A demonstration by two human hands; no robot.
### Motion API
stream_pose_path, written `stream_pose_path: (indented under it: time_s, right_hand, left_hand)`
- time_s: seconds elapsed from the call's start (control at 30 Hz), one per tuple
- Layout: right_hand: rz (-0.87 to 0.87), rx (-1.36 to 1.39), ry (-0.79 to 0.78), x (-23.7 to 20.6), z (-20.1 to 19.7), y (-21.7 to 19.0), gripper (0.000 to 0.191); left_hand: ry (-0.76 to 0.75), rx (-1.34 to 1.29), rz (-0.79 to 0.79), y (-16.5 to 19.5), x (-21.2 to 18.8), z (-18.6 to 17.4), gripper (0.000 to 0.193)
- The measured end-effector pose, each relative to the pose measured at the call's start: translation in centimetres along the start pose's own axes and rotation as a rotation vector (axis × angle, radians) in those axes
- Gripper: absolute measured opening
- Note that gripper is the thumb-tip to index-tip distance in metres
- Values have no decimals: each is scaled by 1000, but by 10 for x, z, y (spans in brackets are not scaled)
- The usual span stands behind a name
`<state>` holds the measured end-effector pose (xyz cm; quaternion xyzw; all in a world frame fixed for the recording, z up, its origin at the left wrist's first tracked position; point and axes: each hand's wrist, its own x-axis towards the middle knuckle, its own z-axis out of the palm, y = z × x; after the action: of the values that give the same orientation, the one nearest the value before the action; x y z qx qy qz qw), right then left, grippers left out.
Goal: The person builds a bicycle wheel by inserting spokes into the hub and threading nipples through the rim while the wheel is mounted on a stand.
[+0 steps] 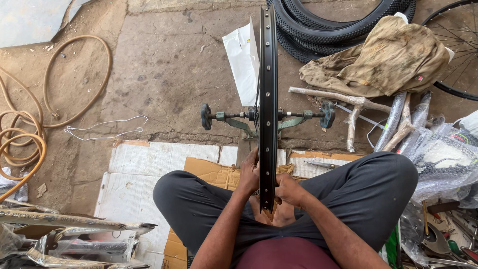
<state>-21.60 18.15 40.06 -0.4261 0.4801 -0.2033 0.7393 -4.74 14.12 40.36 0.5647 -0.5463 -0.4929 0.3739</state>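
Note:
A black bicycle wheel rim stands edge-on in a green truing stand with round knobs at both ends of its axle. My left hand rests against the left side of the rim near its lower end, fingers curled on it. On the right side, my right hand presses the rim at about the same height; whether it holds a small tool is hidden. I sit cross-legged in dark trousers on flattened cardboard, the rim coming down between my knees.
Black tyres and a dirty cloth lie at the back right, beside another spoked wheel. Wrapped bicycle parts crowd the right, tools below. A tan hose coils at left; wrapped frames lie lower left. A white bag stands behind the rim.

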Motion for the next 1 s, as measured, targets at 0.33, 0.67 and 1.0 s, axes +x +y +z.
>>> stream_pose_path:
  time_s: [0.33, 0.67, 1.0]
  right_hand:
    - [-304, -427, 192, 19, -11, 20, 17]
    - [18, 375, 167, 4, -19, -14, 50]
    - [-105, -75, 245, 35, -1, 20, 14]
  left_hand:
    - [-17, 60, -6, 6, 2, -6, 62]
    - [-12, 179, -233, 22, -1, -5, 60]
    - [49, 389, -53, 32, -11, -13, 62]
